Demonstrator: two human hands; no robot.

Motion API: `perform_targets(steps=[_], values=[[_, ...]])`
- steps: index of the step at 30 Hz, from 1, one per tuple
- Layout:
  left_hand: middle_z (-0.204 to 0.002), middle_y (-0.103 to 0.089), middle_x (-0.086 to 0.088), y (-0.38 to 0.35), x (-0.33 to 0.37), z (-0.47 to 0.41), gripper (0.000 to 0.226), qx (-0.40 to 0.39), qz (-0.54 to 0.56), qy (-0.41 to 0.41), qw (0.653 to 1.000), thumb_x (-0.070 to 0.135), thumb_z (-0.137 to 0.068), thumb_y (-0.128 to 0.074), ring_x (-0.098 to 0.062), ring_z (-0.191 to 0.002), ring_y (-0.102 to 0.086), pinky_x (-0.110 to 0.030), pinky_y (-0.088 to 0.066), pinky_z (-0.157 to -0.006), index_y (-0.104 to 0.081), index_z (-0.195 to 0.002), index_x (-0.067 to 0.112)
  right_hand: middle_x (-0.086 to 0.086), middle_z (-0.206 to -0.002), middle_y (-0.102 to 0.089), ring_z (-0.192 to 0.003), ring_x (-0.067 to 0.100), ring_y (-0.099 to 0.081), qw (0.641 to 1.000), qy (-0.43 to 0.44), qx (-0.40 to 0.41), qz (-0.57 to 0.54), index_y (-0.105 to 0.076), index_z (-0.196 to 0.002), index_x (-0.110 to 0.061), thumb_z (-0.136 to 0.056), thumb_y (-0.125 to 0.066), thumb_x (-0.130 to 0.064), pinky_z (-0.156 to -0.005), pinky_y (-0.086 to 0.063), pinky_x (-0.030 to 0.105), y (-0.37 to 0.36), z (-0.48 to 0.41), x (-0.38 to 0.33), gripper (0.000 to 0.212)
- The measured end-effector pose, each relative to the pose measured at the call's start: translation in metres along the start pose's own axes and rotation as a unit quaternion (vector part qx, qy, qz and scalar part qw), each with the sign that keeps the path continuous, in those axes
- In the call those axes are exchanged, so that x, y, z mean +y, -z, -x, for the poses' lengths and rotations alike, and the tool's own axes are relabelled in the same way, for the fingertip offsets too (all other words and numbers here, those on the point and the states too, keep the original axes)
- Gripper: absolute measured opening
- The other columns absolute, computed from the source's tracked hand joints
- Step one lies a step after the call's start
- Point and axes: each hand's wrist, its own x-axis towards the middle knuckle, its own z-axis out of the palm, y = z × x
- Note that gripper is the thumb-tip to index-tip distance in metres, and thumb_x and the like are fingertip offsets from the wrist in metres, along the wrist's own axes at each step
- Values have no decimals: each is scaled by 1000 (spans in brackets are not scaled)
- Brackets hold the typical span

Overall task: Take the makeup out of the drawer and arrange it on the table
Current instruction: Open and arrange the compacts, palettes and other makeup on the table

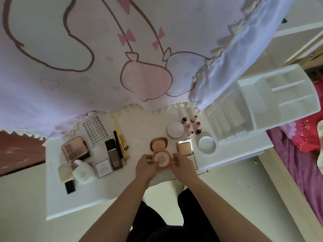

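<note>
Open round compact (160, 154) (lid pointing away from the person) lies between both hands, equally near, as left hand (146, 165) and right hand (181, 163) curl in, pinching its base from opposite sides.

Pink cartoon curtain (83, 70), white table (73, 198), pale floor (236, 189)
</note>
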Motion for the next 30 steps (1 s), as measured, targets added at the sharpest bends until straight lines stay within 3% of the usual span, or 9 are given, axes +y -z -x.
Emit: perform_targets(steps=[3,10,13,16,20,23,27,30], values=[[-100,-67,2,2,1,1,26,23,-136,-57,989,31,-86,-70,-17,-89,-61,-30,-48,-78,-64,-108,19,4,-96,-72,-90,24,-66,999,24,6,22,-68,-102,-12,-92,-58,-16,-81,-51,35,-5,-5,-4,15],[-118,-67,-3,19,0,-2,32,26,-227,-109,967,38,-98,-52,-20,-108,-60,-27,-43,-86,-65,-119,19,0,-106,-67,-99,25,-66,998,18,24,55,-65,-107,-20,-95,-54,-26,-84,-53,38,-4,-4,-12,17],[-121,-57,-9,46,-10,-5,31,118,-331,-169,921,28,-93,-57,-28,-112,-53,-37,-47,-90,-62,-120,16,-2,-113,-60,-100,24,-63,996,15,80,40,-62,-116,-22,-95,-56,-25,-83,-50,36,-2,1,-23,22],[-105,-56,-17,80,-23,-12,33,197,-431,-197,858,17,-74,-74,-37,-92,-54,-46,-51,-71,-65,-105,8,-1,-102,-60,-92,22,-60,993,59,101,19,-61,-106,-18,-92,-57,-18,-75,-44,32,-7,-2,-40,15],[-109,-56,-16,119,-39,-23,44,179,-477,-228,830,24,-74,-80,-37,-83,-57,-48,-52,-69,-66,-114,12,-4,-104,-58,-84,14,-61,989,135,62,15,-64,-103,-23,-89,-56,-14,-81,-50,31,-26,-11,-72,18],[-118,-55,-14,133,-46,-24,51,152,-463,-241,839,28,-75,-80,-37,-87,-60,-46,-53,-75,-63,-122,16,-5,-111,-62,-102,11,-58,984,153,17,89,-66,-116,-28,-95,-53,-22,-85,-53,32,-45,-19,-97,25],[-138,-44,-11,141,-50,-24,51,130,-399,-224,880,32,-89,-67,-36,-108,-56,-45,-48,-93,-54,-137,23,4,-111,-64,-99,22,-62,969,204,-28,139,-68,-118,-19,-99,-50,-20,-87,-48,30,-74,-30,-131,26],[-143,-41,-9,151,-57,-25,51,113,-353,-236,898,31,-91,-64,-35,-115,-53,-44,-48,-95,-52,-140,24,10,-106,-62,-97,29,-62,966,192,-46,170,-70,-112,-14,-100,-49,-22,-83,-47,33,-94,-36,-145,26]])
